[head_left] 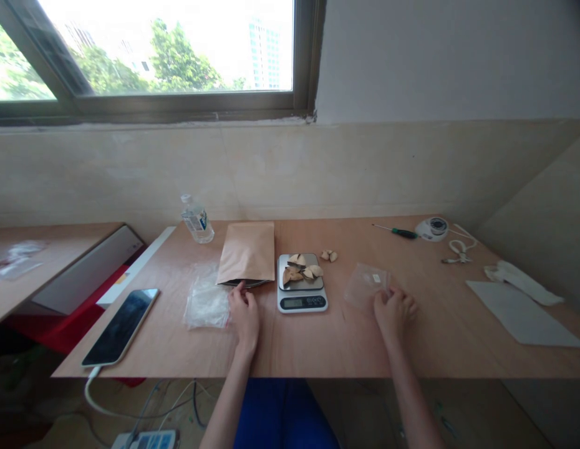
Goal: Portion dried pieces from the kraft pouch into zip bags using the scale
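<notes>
My left hand point(244, 315) rests at the mouth of a brown paper bag point(249, 252), its fingers stretched out toward the slightly parted lip. Beside that hand lies a stack of clear plastic bags point(208, 299). My right hand point(393, 312) pinches the near right corner of a clear zip bag point(362, 285) that lies flat and carries a small pale label. Between the hands stands a small digital scale point(303, 304). Several tan, curved dried pieces point(294, 274) with dark edges sit on its plate; their kind is unclear. The display is too small to read.
More dried pieces point(329, 255) lie right of the scale. A water bottle point(196, 219) and phone point(121, 327) with cable are at left. A screwdriver point(402, 233), dome camera point(433, 229), white cloth point(521, 282) and grey-white sheet point(524, 315) lie at right.
</notes>
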The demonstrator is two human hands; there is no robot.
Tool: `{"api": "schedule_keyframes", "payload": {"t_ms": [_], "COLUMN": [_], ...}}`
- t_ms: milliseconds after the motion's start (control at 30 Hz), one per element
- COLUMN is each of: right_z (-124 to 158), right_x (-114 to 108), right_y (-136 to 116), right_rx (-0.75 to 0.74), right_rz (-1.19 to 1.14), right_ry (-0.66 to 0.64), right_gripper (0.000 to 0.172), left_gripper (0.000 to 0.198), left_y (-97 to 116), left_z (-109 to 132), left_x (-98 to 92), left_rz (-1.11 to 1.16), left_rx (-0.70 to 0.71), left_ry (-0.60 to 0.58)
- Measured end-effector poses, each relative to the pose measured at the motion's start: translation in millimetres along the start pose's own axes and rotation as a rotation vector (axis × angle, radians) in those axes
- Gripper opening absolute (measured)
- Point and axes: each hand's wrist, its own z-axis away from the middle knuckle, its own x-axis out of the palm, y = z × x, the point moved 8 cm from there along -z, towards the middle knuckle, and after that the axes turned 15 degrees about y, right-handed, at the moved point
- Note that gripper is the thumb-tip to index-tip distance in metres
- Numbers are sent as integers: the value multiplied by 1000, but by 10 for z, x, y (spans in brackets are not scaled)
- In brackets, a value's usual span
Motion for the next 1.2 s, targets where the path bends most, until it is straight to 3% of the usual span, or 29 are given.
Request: {"api": "schedule_keyframes", "payload": {"t_ms": [233,433,633,833,967,1200], "right_z": [-7,-4,-2,-3,-1,3], "right_x": [-23,-14,9,-12,10,51], "right_y": [-33,-37,-32,-25,-8,37], "right_rx": [-19,-13,-16,7,6,-17], "right_rz": [2,54,68,22,13,-49], "right_ry": [20,-15,-36,-7,-20,7], "right_gripper": [35,36,37,36,36,35], "left_gripper": [30,33,27,24,19,24], "left_y": [162,183,160,192,178,64], "left_z": [-178,-200,-228,-183,-158,-236], "left_x": [260,394,328,149,14,-12], "left_rz": [-459,-547,-549,-482,-393,-188], "left_rx": [248,281,269,311,255,-29], "left_ry": [10,-38,-26,-65,-77,-219]}}
